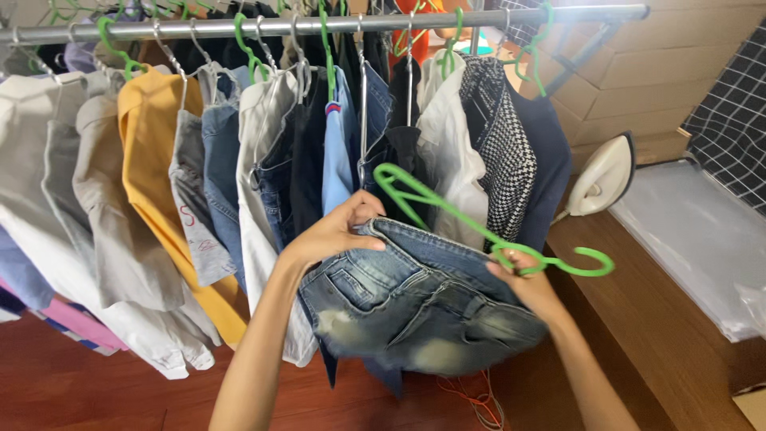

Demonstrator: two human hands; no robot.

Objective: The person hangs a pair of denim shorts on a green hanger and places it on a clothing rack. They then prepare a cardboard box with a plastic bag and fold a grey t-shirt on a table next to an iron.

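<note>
left hand [339, 231]: fingers curled over the waistband of the faded jeans [415, 307], thumb underneath, so it's pinching the denim at the top edge

right hand [527, 279]: closed around the green hanger [479, 227] near its hook end, and it looks like it's also got the other side of the waistband pressed under the fingers, though that part is half hidden

jeans: bunched up and held in mid-air between both hands, just in front of the hanging row, waistband up, legs drooping below

hanger: tilted across the top of the jeans, hook pointing off to the right, triangle end poking up by the left hand; can't tell if the denim is actually threaded over the bar

step, my guess: looks like the bit where the jeans and the hanger are being sorted out together, nothing is hooked onto the rail [335, 25]

next move needs: I'd say turning that hook upright and finding a gap up top, since the hanger is lying almost sideways right now

in the way: the rail is packed, the denim pieces [223, 160], white shirt [455, 160] and checked jacket [503, 152] are touching each other right behind the hands

also around: yellow top [152, 160] further left, an iron [602, 177] standing on end on the wooden counter [638, 303] to the right, a clear plastic sheet [702, 239] beside it, orange cord [479, 395] on the floor below
</note>
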